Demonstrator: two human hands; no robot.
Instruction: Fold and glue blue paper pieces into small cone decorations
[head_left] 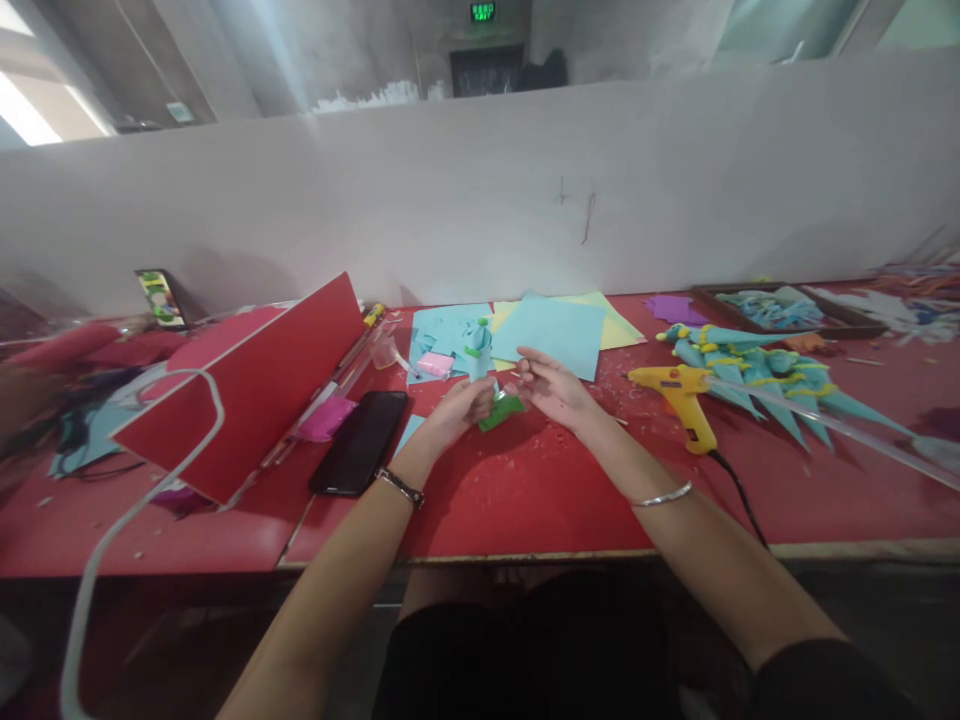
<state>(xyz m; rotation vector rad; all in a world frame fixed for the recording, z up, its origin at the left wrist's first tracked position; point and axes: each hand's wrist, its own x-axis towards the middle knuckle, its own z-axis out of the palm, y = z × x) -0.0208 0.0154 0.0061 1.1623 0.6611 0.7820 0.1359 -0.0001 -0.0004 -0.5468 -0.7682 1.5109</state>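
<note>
My left hand (466,405) is closed round the lower part of a small light-blue figure (478,350) with green bits on its top and middle, held upright. Just to the right, my right hand (556,388) has its fingertips drawn together in a pinch. Whatever may be between them is too small to make out. Below and between the hands lies a bright green packet (501,412) with clear plastic at its top. Behind them, light-blue paper sheets (559,330) rest over pale yellow paper (619,325).
A yellow glue gun (679,400) with a black cord lies right, beside several finished blue cones with yellow trim (757,370). At left are a black phone (360,442), a leaning red board (262,395) and a white bent tube (94,560). Pink packets (435,365) lie near the paper.
</note>
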